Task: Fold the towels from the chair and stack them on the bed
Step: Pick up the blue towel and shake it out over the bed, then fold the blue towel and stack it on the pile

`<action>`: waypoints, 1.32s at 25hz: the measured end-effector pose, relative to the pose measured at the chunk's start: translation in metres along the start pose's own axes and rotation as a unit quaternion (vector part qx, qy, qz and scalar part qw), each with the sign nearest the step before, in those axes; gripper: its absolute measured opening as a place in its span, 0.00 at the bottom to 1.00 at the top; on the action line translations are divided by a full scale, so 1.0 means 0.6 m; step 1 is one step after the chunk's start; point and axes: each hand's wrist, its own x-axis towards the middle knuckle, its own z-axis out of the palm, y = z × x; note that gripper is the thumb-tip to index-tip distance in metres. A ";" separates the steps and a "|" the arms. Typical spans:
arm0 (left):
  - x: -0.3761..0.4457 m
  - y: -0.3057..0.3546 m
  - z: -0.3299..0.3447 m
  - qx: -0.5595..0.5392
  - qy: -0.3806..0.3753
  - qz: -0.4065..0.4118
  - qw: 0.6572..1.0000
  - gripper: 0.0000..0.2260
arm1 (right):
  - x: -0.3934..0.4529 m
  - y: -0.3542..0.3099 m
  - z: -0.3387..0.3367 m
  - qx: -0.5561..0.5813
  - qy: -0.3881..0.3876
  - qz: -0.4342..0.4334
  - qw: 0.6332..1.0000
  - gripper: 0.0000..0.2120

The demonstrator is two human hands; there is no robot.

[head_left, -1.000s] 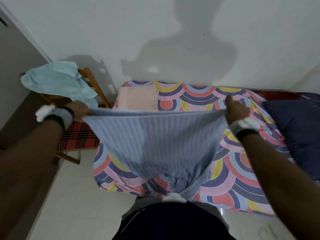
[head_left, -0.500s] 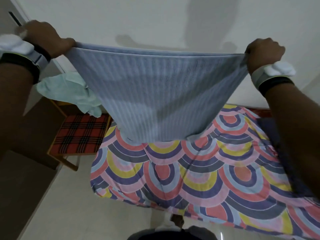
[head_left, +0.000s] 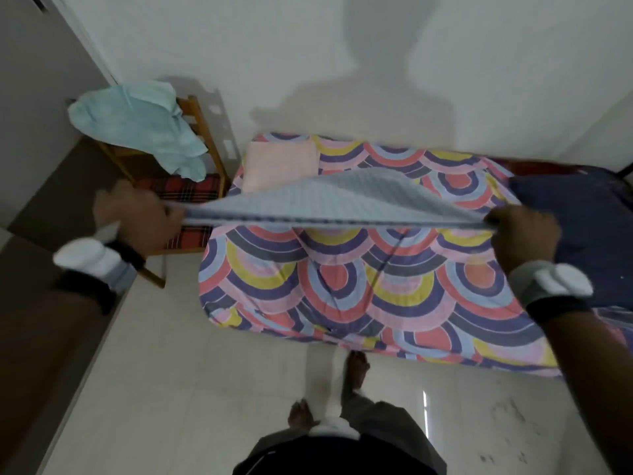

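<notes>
A grey-blue ribbed towel is stretched nearly flat in the air above the bed, its far edge billowing upward. My left hand grips its left end and my right hand grips its right end. A folded pink towel lies on the bed's far left corner. A light turquoise towel hangs crumpled over the back of the wooden chair, which has a red plaid seat.
The bed has a bright sheet of coloured arcs and a dark blue pillow at the right. The chair stands between the bed and a brown wall at the left. My bare feet stand on pale floor tiles.
Both hands have come down from head height to just above the bed. The towel, which hung below my hands, now lies almost level and billows.
</notes>
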 end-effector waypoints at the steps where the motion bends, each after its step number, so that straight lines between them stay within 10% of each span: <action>1: -0.048 0.013 -0.031 -0.006 -0.097 0.019 0.995 0.24 | -0.060 0.011 0.034 -0.007 -0.026 0.009 1.000 0.15; 8: -0.298 0.037 0.159 0.069 -0.442 0.095 0.889 0.21 | -0.329 0.044 0.194 -0.062 -0.315 0.052 0.946 0.12; 19: 0.211 0.150 0.338 -0.102 -0.459 0.092 0.878 0.17 | 0.116 0.014 0.451 -0.074 -0.351 0.022 0.933 0.12; 26: 0.370 0.305 0.580 -0.322 -0.417 -0.130 0.840 0.37 | 0.303 -0.108 0.715 0.012 -0.356 -0.001 0.934 0.26; 30: 0.305 0.336 0.667 -0.360 -0.485 -0.234 0.762 0.43 | 0.146 -0.345 0.719 0.140 -0.499 -0.132 0.845 0.28; 33: 0.292 0.333 0.758 -0.347 -0.458 -0.282 0.768 0.45 | -0.016 -0.530 0.725 0.223 -0.576 -0.253 0.745 0.31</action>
